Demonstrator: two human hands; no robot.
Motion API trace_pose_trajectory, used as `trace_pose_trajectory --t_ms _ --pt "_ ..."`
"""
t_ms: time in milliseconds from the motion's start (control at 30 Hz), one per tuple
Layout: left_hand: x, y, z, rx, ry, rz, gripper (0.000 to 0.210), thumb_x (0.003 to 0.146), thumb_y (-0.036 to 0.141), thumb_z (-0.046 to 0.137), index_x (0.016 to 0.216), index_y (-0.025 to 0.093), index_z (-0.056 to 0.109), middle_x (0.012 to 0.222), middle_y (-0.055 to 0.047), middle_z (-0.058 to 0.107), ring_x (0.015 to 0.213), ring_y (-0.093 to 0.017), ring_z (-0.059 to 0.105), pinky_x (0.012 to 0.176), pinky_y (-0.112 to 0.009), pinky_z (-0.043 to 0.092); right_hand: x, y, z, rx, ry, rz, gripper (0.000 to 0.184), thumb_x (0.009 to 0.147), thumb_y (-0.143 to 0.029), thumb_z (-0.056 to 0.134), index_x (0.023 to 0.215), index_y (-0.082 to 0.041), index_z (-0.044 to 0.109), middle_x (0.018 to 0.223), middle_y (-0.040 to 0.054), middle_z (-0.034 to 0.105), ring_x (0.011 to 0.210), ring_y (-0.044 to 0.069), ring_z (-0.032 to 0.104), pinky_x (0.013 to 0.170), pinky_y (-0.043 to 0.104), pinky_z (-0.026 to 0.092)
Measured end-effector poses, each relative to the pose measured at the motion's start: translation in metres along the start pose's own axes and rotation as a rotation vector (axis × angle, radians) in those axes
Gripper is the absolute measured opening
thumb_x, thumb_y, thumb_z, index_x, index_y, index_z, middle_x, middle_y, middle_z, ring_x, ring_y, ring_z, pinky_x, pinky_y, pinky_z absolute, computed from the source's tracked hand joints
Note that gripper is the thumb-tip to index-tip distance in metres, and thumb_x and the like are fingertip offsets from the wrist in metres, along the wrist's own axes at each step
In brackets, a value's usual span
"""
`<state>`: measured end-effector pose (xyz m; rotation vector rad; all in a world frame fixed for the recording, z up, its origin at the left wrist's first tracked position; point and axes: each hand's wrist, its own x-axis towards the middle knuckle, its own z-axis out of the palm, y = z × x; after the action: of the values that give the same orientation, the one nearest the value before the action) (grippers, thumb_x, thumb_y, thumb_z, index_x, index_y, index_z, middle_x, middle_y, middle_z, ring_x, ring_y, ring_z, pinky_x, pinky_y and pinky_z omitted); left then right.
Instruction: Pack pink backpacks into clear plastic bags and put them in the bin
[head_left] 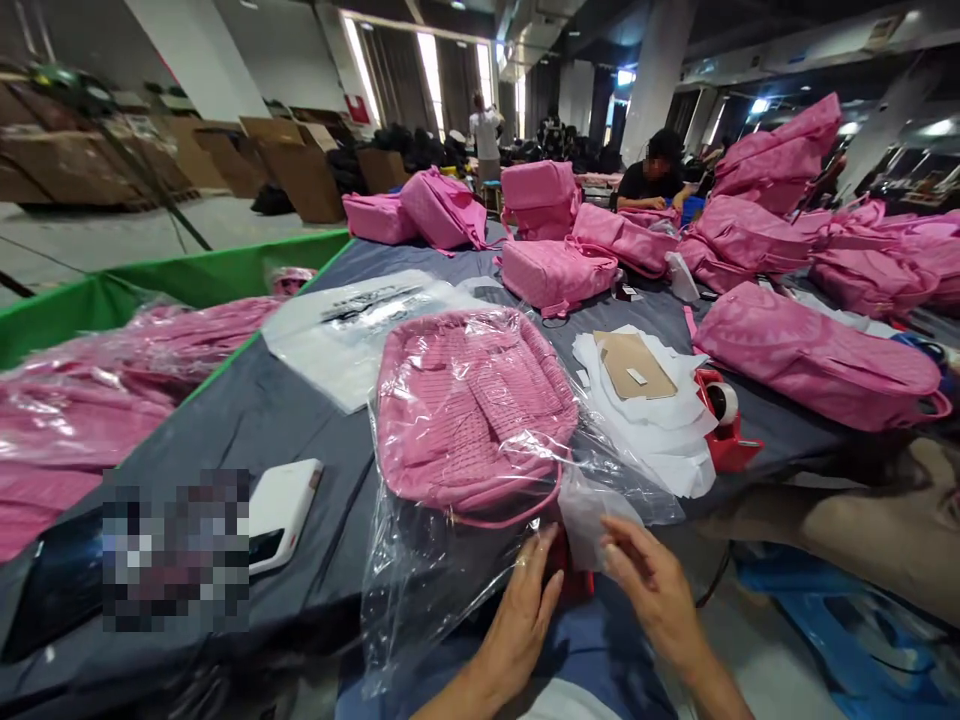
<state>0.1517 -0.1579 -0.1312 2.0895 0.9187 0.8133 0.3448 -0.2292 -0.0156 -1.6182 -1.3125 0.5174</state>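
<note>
A pink backpack (472, 410) lies in a clear plastic bag (420, 590) on the dark-covered table, right in front of me. The bag's loose end spreads toward me past the table edge. My left hand (521, 610) is open, its fingers stretched out against or just beside the plastic below the backpack. My right hand (652, 585) pinches the edge of a thin white sheet (596, 515) at the backpack's lower right corner. Part of a red object (577, 578) shows between my hands; its kind is hidden.
White paper sheets (675, 450) with brown cardboard (634, 365) lie right, beside a red tape dispenser (724, 425). A white power bank (285, 510) is left. Pink backpacks (559, 275) line the far side. A green-walled bin (120, 280) holds bagged ones. Another person's limb (847, 520) reaches in right.
</note>
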Motion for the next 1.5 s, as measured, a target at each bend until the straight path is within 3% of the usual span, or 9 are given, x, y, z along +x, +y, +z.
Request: trace_pose_trajectory --t_ms 133,367,567,733,900,1133,1233,1367,1500 --pt "0.002 -0.005 0.015 -0.108 0.190 -0.264 0.048 0.103 0.044 0.045 0.148 0.026 0.049 0.150 -0.012 0.056 0.141 -0.027 0.051 0.118 -0.050 0.042 0.011 0.013 0.035 -0.412 0.132 -0.325 0.037 0.102 -0.029 0.050 0.137 -0.024 0.063 0.132 0.0114 0.067 0.127 0.027 0.060 0.107 0.046 0.052" --pt "0.049 0.027 -0.007 -0.482 0.057 -0.401 0.041 0.095 0.048 0.051 0.111 0.016 0.071 0.102 -0.011 0.077 0.087 -0.024 0.071 0.085 -0.037 0.058 0.004 0.046 0.048 -0.602 0.174 -0.288 0.063 0.105 -0.030 0.044 0.164 -0.026 0.022 0.162 0.0155 0.036 0.146 0.032 0.042 0.108 0.051 0.052" --pt "0.073 0.034 -0.011 -0.350 -0.039 -0.352 0.033 0.093 0.029 0.051 0.114 0.021 0.075 0.118 -0.008 0.077 0.114 -0.026 0.069 0.107 -0.042 0.050 -0.033 0.062 0.052 -0.670 0.071 -0.332 0.075 0.103 -0.043 0.050 0.166 -0.021 0.014 0.160 0.0177 0.040 0.143 0.033 0.047 0.106 0.051 0.052" --pt "0.062 0.032 -0.011 -0.098 -0.087 -0.063 0.042 0.093 0.014 0.047 0.129 0.024 0.067 0.126 -0.010 0.072 0.117 -0.024 0.069 0.105 -0.041 0.054 -0.045 0.066 0.050 -0.763 0.158 -0.345 0.073 0.100 -0.040 0.053 0.163 -0.019 0.023 0.156 0.0178 0.047 0.141 0.035 0.047 0.108 0.055 0.049" --pt "0.057 0.034 -0.002 0.105 -0.043 0.232 0.053 0.096 0.005 0.042 0.144 0.024 0.049 0.136 -0.011 0.063 0.122 -0.020 0.065 0.101 -0.036 0.057 -0.024 0.061 0.057 -0.760 0.161 -0.325 0.090 0.088 -0.023 0.060 0.165 -0.013 0.013 0.166 0.0172 0.029 0.151 0.035 0.033 0.116 0.054 0.043" --pt "0.067 0.008 -0.003 0.640 0.107 0.660 0.039 0.098 0.007 0.043 0.133 0.018 0.057 0.111 -0.010 0.071 0.109 -0.021 0.068 0.096 -0.035 0.057 -0.036 0.100 0.070 -0.755 0.212 -0.328 0.101 0.074 0.007 0.043 0.166 -0.026 0.014 0.172 0.0075 0.015 0.151 0.030 0.033 0.112 0.049 0.050" --pt "0.076 0.011 -0.009 0.768 -0.060 0.883 0.046 0.101 0.013 0.047 0.146 0.022 0.049 0.133 -0.010 0.066 0.134 -0.023 0.055 0.116 -0.042 0.042 -0.048 0.103 0.070 -0.728 0.244 -0.345 0.098 0.078 0.005 0.044 0.166 -0.022 0.008 0.171 0.0113 0.015 0.151 0.031 0.033 0.109 0.048 0.053" --pt "0.099 0.014 -0.008 0.797 -0.344 1.033 0.040 0.104 0.015 0.042 0.143 0.018 0.052 0.143 -0.011 0.061 0.140 -0.020 0.050 0.118 -0.040 0.038 -0.057 0.108 0.067 -0.725 0.193 -0.296 0.104 0.074 0.006 0.048 0.166 -0.023 0.009 0.171 0.0135 0.014 0.152 0.034 0.031 0.110 0.053 0.052" --pt "0.108 0.008 0.004 0.835 -0.400 1.090 0.039 0.103 0.013 0.040 0.139 0.011 0.054 0.144 -0.015 0.060 0.141 -0.025 0.049 0.116 -0.045 0.040 -0.069 0.124 0.064 -0.688 0.163 -0.238 0.103 0.075 0.004 0.052 0.166 -0.025 0.013 0.171 0.0132 0.016 0.149 0.035 0.036 0.107 0.052 0.054"
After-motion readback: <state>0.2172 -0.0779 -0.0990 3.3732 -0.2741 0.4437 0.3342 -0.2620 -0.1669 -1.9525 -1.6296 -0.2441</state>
